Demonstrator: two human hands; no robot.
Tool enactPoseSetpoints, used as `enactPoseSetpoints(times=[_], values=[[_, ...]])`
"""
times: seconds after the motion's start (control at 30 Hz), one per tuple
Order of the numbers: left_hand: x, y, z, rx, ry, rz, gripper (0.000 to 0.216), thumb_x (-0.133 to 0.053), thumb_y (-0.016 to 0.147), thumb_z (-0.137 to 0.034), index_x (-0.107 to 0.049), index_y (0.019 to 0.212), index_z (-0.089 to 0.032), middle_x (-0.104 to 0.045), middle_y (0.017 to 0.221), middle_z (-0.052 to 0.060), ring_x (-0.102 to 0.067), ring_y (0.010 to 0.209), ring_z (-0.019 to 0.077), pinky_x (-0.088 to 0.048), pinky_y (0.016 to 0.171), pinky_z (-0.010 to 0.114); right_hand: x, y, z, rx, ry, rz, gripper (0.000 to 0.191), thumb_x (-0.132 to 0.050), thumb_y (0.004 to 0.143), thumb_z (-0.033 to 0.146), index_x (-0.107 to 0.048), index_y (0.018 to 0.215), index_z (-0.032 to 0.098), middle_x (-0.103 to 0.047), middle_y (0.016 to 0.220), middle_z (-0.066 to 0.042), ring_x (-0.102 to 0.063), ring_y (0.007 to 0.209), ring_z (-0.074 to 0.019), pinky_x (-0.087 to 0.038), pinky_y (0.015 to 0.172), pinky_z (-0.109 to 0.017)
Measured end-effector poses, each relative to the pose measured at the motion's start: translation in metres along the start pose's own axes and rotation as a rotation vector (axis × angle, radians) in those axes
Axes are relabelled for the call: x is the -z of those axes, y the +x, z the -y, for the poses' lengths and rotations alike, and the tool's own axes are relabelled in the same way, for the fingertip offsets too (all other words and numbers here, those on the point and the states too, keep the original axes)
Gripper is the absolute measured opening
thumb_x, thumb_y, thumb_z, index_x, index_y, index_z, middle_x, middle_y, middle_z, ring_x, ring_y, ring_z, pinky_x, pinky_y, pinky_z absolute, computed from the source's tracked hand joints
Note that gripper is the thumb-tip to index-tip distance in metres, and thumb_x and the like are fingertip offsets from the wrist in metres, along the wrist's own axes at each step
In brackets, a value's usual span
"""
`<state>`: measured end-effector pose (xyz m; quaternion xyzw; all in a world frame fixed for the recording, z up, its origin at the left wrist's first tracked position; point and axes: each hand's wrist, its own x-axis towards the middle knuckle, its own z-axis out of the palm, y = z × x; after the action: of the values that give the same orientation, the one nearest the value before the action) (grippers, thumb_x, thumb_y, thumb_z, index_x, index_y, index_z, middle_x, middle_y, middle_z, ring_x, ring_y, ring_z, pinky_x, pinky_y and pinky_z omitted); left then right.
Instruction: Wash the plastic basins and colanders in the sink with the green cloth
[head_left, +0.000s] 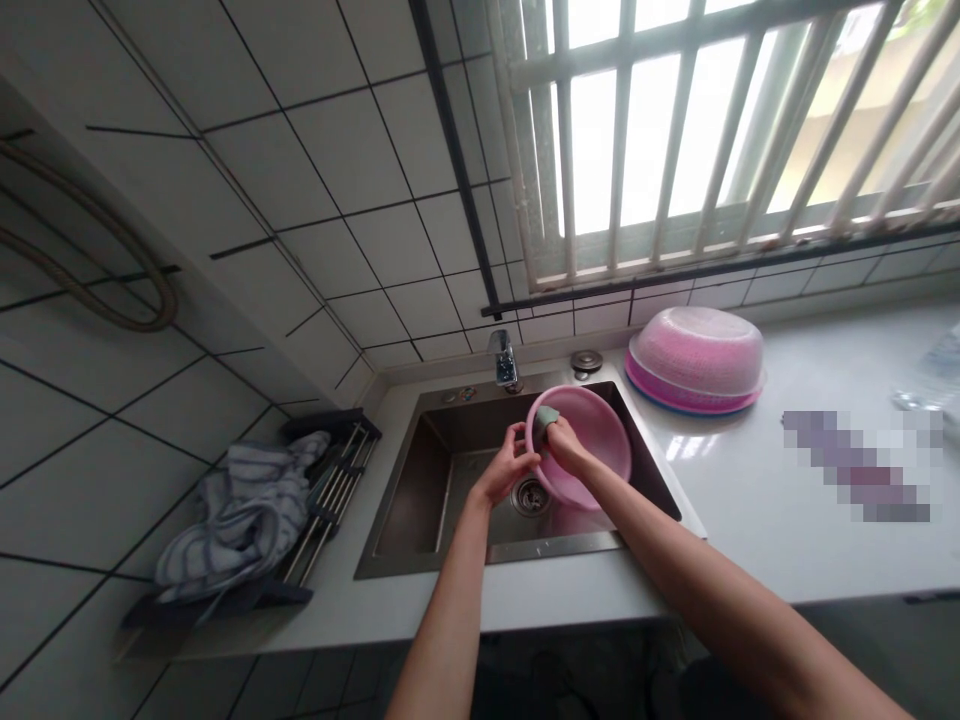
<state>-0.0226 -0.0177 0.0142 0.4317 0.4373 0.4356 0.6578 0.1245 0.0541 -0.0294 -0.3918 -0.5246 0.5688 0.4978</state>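
A pink plastic basin (592, 440) is tilted on its side inside the steel sink (420, 480), its opening toward me. My left hand (508, 466) grips the basin's left rim, fingers curled round the edge. My right hand (559, 443) is closed on a small grey-green sponge (546, 416) and presses it against the basin's upper left rim. The drain (529, 494) lies just below both hands.
A tap (504, 362) stands behind the sink. An upturned clear bowl over a pink colander (694, 360) rests on the white counter at right. A folding rack with a striped cloth (240, 510) sits at left. A barred window is above.
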Motion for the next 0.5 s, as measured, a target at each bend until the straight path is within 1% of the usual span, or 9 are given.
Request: enactPoseSetpoints(times=[0.03, 0.07, 0.13, 0.2, 0.27, 0.3, 0.37, 0.47, 0.5], values=[[0.000, 0.001, -0.001, -0.009, -0.012, -0.048, 0.072, -0.089, 0.069, -0.021, -0.054, 0.132, -0.025, -0.069, 0.108, 0.005, -0.068, 0.092, 0.0182, -0.054, 0.081, 0.028, 0.000, -0.003, -0.001, 0.004, 0.012, -0.003, 0.018, -0.050, 0.079, 0.033, -0.061, 0.087, 0.021, -0.064, 0.080, -0.003, -0.052, 0.072, -0.0174, -0.048, 0.066, -0.026], [0.001, 0.002, -0.001, -0.023, -0.034, -0.096, 0.067, -0.089, 0.071, -0.029, -0.054, 0.128, -0.025, -0.069, 0.105, 0.004, -0.068, 0.089, 0.0172, -0.054, 0.079, 0.028, 0.000, -0.006, -0.002, 0.007, 0.017, 0.030, 0.018, -0.051, 0.077, 0.032, -0.062, 0.086, 0.021, -0.065, 0.081, -0.002, -0.053, 0.073, -0.0174, -0.048, 0.066, -0.026], [0.005, 0.005, 0.000, -0.043, -0.093, -0.167, 0.061, -0.087, 0.077, -0.042, -0.056, 0.126, -0.024, -0.071, 0.101, 0.002, -0.069, 0.083, 0.0162, -0.055, 0.077, 0.028, -0.005, -0.012, -0.004, 0.009, -0.009, 0.204, 0.018, -0.053, 0.074, 0.028, -0.065, 0.085, 0.020, -0.067, 0.083, -0.002, -0.056, 0.076, -0.0177, -0.049, 0.068, -0.026], [0.010, 0.009, 0.003, -0.010, -0.139, -0.188, 0.058, -0.084, 0.080, -0.052, -0.061, 0.123, -0.020, -0.074, 0.095, 0.004, -0.070, 0.080, 0.0175, -0.056, 0.076, 0.028, -0.011, -0.018, -0.007, 0.005, -0.065, 0.367, 0.019, -0.055, 0.069, 0.023, -0.067, 0.084, 0.019, -0.068, 0.082, -0.002, -0.057, 0.077, -0.0177, -0.049, 0.069, -0.026], [0.014, 0.011, 0.006, 0.052, -0.150, -0.177, 0.054, -0.083, 0.082, -0.056, -0.068, 0.112, -0.014, -0.076, 0.091, 0.008, -0.073, 0.083, 0.0210, -0.057, 0.076, 0.028, -0.016, -0.022, -0.007, 0.017, -0.104, 0.435, 0.021, -0.055, 0.067, 0.020, -0.067, 0.083, 0.018, -0.069, 0.083, -0.003, -0.058, 0.077, -0.0174, -0.048, 0.070, -0.026], [0.014, 0.012, 0.008, 0.076, -0.150, -0.166, 0.052, -0.082, 0.083, -0.056, -0.070, 0.108, -0.012, -0.077, 0.091, 0.011, -0.074, 0.085, 0.0228, -0.057, 0.076, 0.029, -0.017, -0.022, -0.006, 0.031, -0.096, 0.428, 0.021, -0.055, 0.067, 0.020, -0.067, 0.083, 0.018, -0.069, 0.084, -0.003, -0.057, 0.076, -0.0171, -0.048, 0.070, -0.027], [0.010, 0.013, 0.010, 0.081, -0.159, -0.130, 0.050, -0.080, 0.086, -0.053, -0.072, 0.111, -0.011, -0.079, 0.098, 0.014, -0.075, 0.093, 0.0259, -0.059, 0.080, 0.031, -0.016, -0.019, -0.004, 0.062, -0.036, 0.331, 0.019, -0.054, 0.069, 0.023, -0.065, 0.085, 0.019, -0.068, 0.084, -0.003, -0.056, 0.074, -0.0165, -0.048, 0.068, -0.027], [0.002, 0.013, 0.011, 0.026, -0.186, -0.063, 0.051, -0.078, 0.092, -0.046, -0.069, 0.130, -0.014, -0.079, 0.116, 0.015, -0.074, 0.110, 0.0279, -0.059, 0.094, 0.034, -0.007, -0.011, 0.000, 0.067, 0.027, 0.028, 0.016, -0.053, 0.073, 0.027, -0.060, 0.085, 0.020, -0.065, 0.083, -0.003, -0.052, 0.070, -0.0162, -0.047, 0.064, -0.026], [0.000, 0.013, 0.011, 0.008, -0.188, -0.051, 0.052, -0.077, 0.092, -0.044, -0.068, 0.135, -0.015, -0.078, 0.120, 0.015, -0.073, 0.115, 0.0277, -0.058, 0.098, 0.035, -0.004, -0.008, 0.001, 0.070, 0.029, -0.046, 0.017, -0.054, 0.073, 0.028, -0.060, 0.086, 0.020, -0.065, 0.085, -0.003, -0.053, 0.071, -0.0165, -0.047, 0.064, -0.027]])
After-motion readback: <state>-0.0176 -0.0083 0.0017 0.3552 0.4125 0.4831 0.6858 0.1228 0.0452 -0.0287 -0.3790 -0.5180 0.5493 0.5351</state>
